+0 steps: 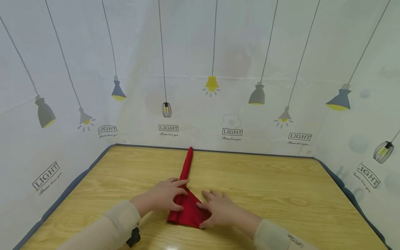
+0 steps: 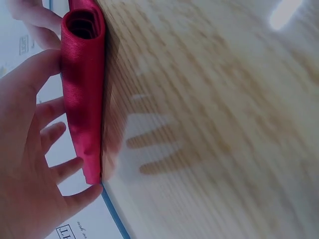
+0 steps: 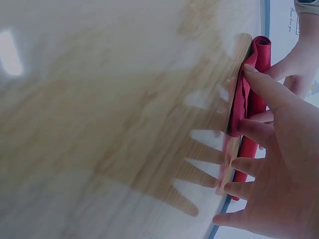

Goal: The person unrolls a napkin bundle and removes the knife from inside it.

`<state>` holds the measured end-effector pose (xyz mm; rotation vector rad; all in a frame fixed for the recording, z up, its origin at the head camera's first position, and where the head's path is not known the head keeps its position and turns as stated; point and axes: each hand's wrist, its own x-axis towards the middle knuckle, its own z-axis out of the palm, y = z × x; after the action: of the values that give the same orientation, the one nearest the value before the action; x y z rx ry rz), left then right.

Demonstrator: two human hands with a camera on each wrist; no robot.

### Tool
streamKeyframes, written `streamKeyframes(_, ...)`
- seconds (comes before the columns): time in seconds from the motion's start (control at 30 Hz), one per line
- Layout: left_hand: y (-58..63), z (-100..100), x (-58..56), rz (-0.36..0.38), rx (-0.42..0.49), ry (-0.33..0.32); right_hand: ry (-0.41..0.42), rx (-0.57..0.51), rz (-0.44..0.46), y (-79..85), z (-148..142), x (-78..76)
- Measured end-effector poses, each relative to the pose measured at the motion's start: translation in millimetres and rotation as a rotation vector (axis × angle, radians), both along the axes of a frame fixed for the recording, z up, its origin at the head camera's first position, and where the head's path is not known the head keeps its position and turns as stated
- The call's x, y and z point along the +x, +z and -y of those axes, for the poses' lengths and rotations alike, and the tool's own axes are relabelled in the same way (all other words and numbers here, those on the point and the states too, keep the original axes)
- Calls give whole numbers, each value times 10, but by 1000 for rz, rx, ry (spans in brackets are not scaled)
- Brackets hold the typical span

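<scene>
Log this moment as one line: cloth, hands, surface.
red cloth: partly rolled, flap unrolled | left hand: touches roll | right hand: touches flap's right edge | surface: wood-grain table

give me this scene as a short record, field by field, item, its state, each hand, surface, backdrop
item: red cloth
state: one side rolled into a long tube, a flap unrolled
left hand: fingers spread, touching the rolled side
right hand: thumb and fingers at the flap's edge
surface: wood-grain tabletop
backdrop: white sheeting, printed with hanging lamps and "LIGHT"
</scene>
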<state>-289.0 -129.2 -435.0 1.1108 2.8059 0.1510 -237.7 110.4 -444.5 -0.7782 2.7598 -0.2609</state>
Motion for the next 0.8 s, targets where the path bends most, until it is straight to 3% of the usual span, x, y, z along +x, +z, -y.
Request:
streamKeyframes(0.17, -6, -31, -16, -5, -3, -88, -5, 9, -8, 7, -71, 18)
streamKeyframes(0.33, 20, -50, -9, 56, 9, -149, -2, 25, -14, 7, -134, 30)
streamKeyframes(0.53, 17, -60, 16, 94, 23, -181, -8, 22, 2, 26, -187, 63)
streamKeyframes(0.8, -21, -134, 22, -19, 43, -243, -1, 17, -8, 25, -256, 89)
